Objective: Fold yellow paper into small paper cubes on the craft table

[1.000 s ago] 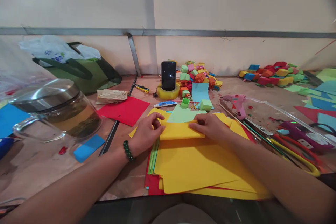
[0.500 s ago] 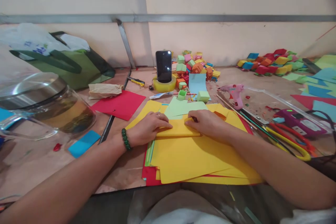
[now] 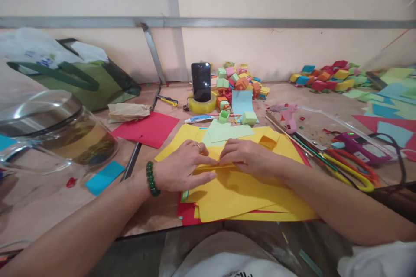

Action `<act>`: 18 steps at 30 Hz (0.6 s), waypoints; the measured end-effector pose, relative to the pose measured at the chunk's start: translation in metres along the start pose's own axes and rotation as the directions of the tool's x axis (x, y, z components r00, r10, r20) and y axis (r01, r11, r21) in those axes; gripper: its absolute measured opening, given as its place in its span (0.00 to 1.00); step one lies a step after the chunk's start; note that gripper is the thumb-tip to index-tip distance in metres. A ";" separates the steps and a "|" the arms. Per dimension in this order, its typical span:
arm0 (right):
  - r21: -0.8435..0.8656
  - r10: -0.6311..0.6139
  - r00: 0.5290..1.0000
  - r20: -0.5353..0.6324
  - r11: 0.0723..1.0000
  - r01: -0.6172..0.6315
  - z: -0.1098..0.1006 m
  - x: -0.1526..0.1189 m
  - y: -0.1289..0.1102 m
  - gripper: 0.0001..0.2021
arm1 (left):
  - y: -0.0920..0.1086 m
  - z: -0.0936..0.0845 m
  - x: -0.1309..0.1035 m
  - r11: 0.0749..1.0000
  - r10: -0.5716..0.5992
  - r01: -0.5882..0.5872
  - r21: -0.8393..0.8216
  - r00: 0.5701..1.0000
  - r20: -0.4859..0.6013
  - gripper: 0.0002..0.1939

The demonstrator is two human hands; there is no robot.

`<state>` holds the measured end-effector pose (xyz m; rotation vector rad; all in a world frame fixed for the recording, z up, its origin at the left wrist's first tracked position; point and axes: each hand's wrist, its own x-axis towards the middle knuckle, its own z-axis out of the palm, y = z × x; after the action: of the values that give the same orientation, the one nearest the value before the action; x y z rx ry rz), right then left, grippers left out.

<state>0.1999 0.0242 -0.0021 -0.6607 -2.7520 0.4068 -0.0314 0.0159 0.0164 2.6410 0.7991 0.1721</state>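
Observation:
A folded piece of yellow paper (image 3: 212,154) lies on a stack of yellow sheets (image 3: 234,199). Over its left part is my left hand (image 3: 185,165), wearing a ring and a green bead bracelet; its index finger presses at the fold and its thumb sits in front. My right hand (image 3: 248,156) closes on the same paper from the right, fingertips nearly meeting the left ones. Part of the folded paper is hidden beneath the fingers. Light green paper pieces (image 3: 229,132) rest just behind the hands, and a small folded yellow piece (image 3: 268,142) is beyond my right hand.
A glass teapot (image 3: 81,143) and a red sheet (image 3: 149,129) stand left. A phone (image 3: 201,81) leans on a tape roll (image 3: 201,104), near piled paper cubes (image 3: 242,83). To the right are a pink glue gun (image 3: 287,117), scissors (image 3: 351,175) and a purple power strip (image 3: 364,149).
Both hands have come closer together at the fold, my right hand shifting left. My left thumb now shows in front of the folded paper. The view has shifted slightly.

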 end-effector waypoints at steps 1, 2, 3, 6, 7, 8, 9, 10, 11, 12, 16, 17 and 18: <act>-0.011 -0.001 1.000 0.015 1.000 0.001 0.000 0.000 -0.003 0.16 | 0.001 -0.001 0.000 1.000 -0.004 0.004 0.002 1.000 0.011 0.20; -0.024 0.002 1.000 0.030 1.000 -0.002 0.000 0.000 -0.005 0.16 | 0.002 -0.002 0.000 1.000 -0.011 0.011 0.004 1.000 0.023 0.19; -0.038 0.005 0.999 0.048 0.999 -0.003 0.000 0.001 -0.007 0.17 | 0.003 -0.003 0.000 1.000 -0.019 0.019 0.005 0.999 0.036 0.19; -0.072 0.008 0.994 0.105 0.997 0.000 -0.002 0.002 -0.012 0.17 | 0.005 -0.005 0.000 0.999 -0.033 0.032 0.006 0.998 0.061 0.18; -0.083 0.006 0.993 0.121 0.997 0.004 -0.003 0.002 -0.014 0.17 | 0.005 -0.006 0.000 1.000 -0.030 0.030 0.007 0.997 0.064 0.17; -0.096 0.006 0.991 0.134 0.995 0.007 -0.003 0.002 -0.015 0.18 | 0.005 -0.006 0.000 1.000 -0.028 0.027 0.009 0.997 0.066 0.17; -0.111 0.004 0.990 0.144 0.994 0.012 -0.003 0.002 -0.017 0.18 | 0.005 -0.006 0.000 1.000 -0.028 0.027 0.012 0.997 0.066 0.17; -0.132 0.002 0.988 0.156 0.991 0.018 -0.003 0.003 -0.018 0.18 | 0.005 -0.006 0.000 0.999 -0.031 0.030 0.015 0.997 0.065 0.16; -0.156 -0.003 0.985 0.174 0.987 0.031 -0.003 0.003 -0.019 0.17 | 0.005 -0.006 0.000 0.999 -0.036 0.035 0.017 0.997 0.066 0.16; -0.181 -0.011 0.980 0.200 0.982 0.047 -0.002 0.004 -0.020 0.16 | 0.005 -0.005 0.000 0.999 -0.042 0.041 0.018 0.997 0.068 0.16; -0.257 -0.020 0.959 0.283 0.962 0.095 0.000 0.002 -0.021 0.11 | 0.007 -0.006 0.000 0.998 -0.066 0.064 0.018 0.994 0.089 0.16; -0.267 -0.010 0.959 0.285 0.960 0.089 0.000 0.000 -0.021 0.12 | 0.007 -0.006 0.000 0.997 -0.070 0.068 0.021 0.993 0.095 0.16; -0.275 0.005 0.960 0.281 0.958 0.076 -0.001 -0.003 -0.021 0.12 | 0.007 -0.006 0.000 0.997 -0.074 0.072 0.024 0.992 0.101 0.16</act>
<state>0.1944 0.0049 0.0053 -0.6618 -3.1233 0.1004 -0.0295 0.0121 0.0250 2.6114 0.8660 0.0101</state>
